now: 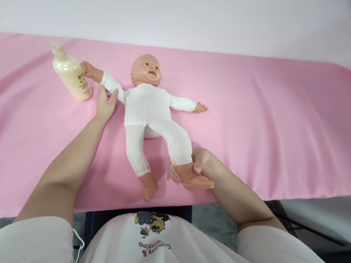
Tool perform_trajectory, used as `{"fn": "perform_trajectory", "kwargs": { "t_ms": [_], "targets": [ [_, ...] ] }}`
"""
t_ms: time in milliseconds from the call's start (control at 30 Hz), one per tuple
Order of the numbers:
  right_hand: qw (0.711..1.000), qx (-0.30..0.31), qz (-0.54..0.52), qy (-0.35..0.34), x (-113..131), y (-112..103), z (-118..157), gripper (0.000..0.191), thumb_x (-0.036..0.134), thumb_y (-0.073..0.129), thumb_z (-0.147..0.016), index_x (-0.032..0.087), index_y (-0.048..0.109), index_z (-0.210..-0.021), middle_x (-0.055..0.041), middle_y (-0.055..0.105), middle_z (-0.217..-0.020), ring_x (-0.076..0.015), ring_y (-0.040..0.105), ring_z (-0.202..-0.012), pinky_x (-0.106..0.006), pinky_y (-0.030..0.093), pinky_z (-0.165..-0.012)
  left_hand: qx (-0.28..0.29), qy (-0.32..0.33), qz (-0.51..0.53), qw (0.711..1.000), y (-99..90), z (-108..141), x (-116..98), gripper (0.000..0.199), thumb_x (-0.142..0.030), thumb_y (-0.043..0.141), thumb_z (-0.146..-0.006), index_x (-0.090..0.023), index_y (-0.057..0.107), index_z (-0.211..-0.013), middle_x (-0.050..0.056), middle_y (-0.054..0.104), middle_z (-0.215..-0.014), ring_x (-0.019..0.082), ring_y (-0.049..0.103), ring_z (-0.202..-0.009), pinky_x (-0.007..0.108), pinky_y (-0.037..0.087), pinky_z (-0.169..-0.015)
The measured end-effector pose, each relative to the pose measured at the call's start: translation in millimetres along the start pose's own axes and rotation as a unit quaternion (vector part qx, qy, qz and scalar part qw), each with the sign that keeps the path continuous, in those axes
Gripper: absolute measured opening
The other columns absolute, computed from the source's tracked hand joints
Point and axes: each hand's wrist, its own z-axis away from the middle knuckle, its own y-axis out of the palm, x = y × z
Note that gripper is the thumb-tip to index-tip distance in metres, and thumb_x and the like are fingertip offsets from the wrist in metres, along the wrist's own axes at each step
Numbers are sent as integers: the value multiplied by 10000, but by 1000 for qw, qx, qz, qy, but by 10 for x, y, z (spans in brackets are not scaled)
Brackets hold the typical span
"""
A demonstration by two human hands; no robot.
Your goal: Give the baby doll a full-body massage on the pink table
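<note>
A baby doll (pixel 147 103) with a bare plastic head and a white cloth body lies on its back, head away from me. My left hand (pixel 105 103) is closed round the doll's sleeved arm on the left, just above its plastic hand. Around the ankle of the doll's right-side leg, my right hand (pixel 200 160) is closed, its fingers passing beneath and partly hidden. The other leg hangs near the front edge. Close to the doll's raised hand stands a cream pump bottle (pixel 72 75) with a small printed label.
Pink cloth (pixel 274 137) covers the table, with soft folds at the left and right. A white wall or sheet (pixel 212 13) rises behind it. The table's front edge runs close to my body, with grey floor below.
</note>
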Motion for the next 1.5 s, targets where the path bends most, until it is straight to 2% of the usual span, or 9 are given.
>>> {"fn": "perform_trajectory", "kwargs": {
  "t_ms": [67,133,300,467,700,867,1133,1400,1500],
  "targets": [
    [995,63,-11,-75,-36,-9,-26,544,649,827,-748,166,728,-977,-78,731,-905,-247,714,-897,-437,505,-1087,-3,8,0,1000,6,-1,36,494,-660,608,-972,-260,565,-1258,70,665,-1097,225,678,-1019,448,566,-1001],
    [987,62,-35,-141,-69,-15,-54,522,647,784,-777,175,716,-989,-63,706,-878,-241,690,-877,-445,502,-1080,-2,12,-4,1000,4,-2,59,512,-671,594,-978,-250,568,-1269,81,671,-1104,235,681,-1029,467,563,-1008],
    [960,-123,-81,-238,6,-17,-105,534,721,606,-894,191,670,-884,-15,589,-737,-203,596,-746,-441,527,-975,28,77,-59,995,-49,20,-93,532,-675,532,-1004,-243,602,-1305,114,694,-1182,274,670,-1127,511,538,-1059],
    [923,-300,-168,-172,113,-29,-100,525,710,635,-881,193,612,-788,-10,560,-711,-206,595,-714,-418,561,-839,145,216,-152,954,-63,118,-510,505,-529,487,-1039,-248,607,-1440,161,645,-1407,335,585,-1324,566,453,-1147],
    [884,-400,-203,-129,120,-13,-115,490,667,692,-816,189,627,-730,-23,580,-674,-207,597,-676,-387,558,-745,174,209,-170,947,-32,181,-682,455,-399,519,-1010,-291,630,-1438,144,614,-1441,346,537,-1365,602,388,-1181],
    [896,-365,-191,-163,127,4,-133,502,684,664,-849,199,603,-732,-14,566,-675,-204,586,-676,-397,556,-781,181,199,-173,948,-46,168,-678,482,-469,504,-1018,-262,616,-1438,163,612,-1432,357,541,-1349,601,388,-1168],
    [939,-194,-126,-255,110,-39,-145,580,766,577,-899,194,621,-817,-17,550,-731,-206,549,-721,-400,530,-854,119,137,-142,973,-43,111,-510,691,-754,399,-1011,-208,561,-1403,135,619,-1413,302,524,-1392,555,375,-1201],
    [968,-83,-67,-226,13,59,-164,557,722,652,-873,168,684,-912,-39,602,-828,-193,604,-798,-355,513,-881,-9,74,-50,996,1,6,-131,551,-777,475,-975,-260,589,-1126,117,683,-1135,297,671,-1115,566,552,-1011],
    [986,-89,-64,-129,6,88,-96,586,708,762,-800,141,713,-938,-67,668,-882,-203,651,-846,-341,520,-848,-8,38,-27,999,2,10,-94,533,-744,498,-989,-258,567,-1198,107,682,-1143,280,685,-1116,549,560,-1036]
  ]
}}
